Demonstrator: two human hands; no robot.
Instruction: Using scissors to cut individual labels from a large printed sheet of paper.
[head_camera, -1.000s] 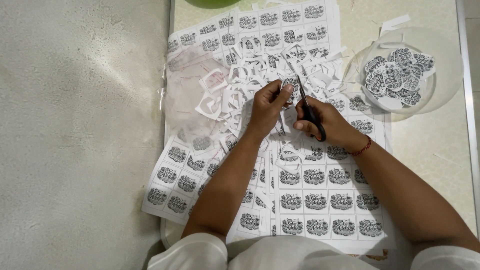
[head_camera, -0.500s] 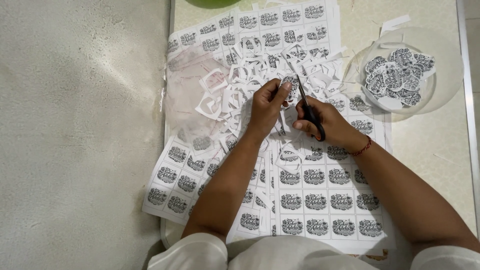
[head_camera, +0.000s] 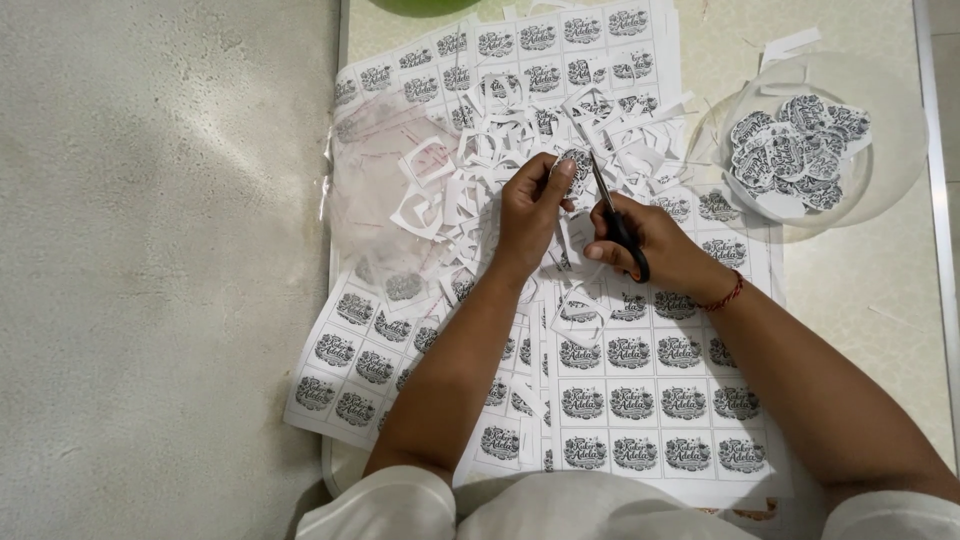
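A pale worktop (head_camera: 870, 300) with a metal rim carried overlapping printed label sheets (head_camera: 650, 400), which hung over its left edge above the speckled floor (head_camera: 150, 270). A heap of white paper offcuts (head_camera: 480, 190) lay on the sheets, and a clear bowl (head_camera: 880, 190) of cut-out labels sat at the right.

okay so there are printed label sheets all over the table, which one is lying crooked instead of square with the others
The sheet at the lower left, half under the left forearm. It is turned at an angle, its corner hanging past the table's metal edge, while the sheets under the right hand lie straight.
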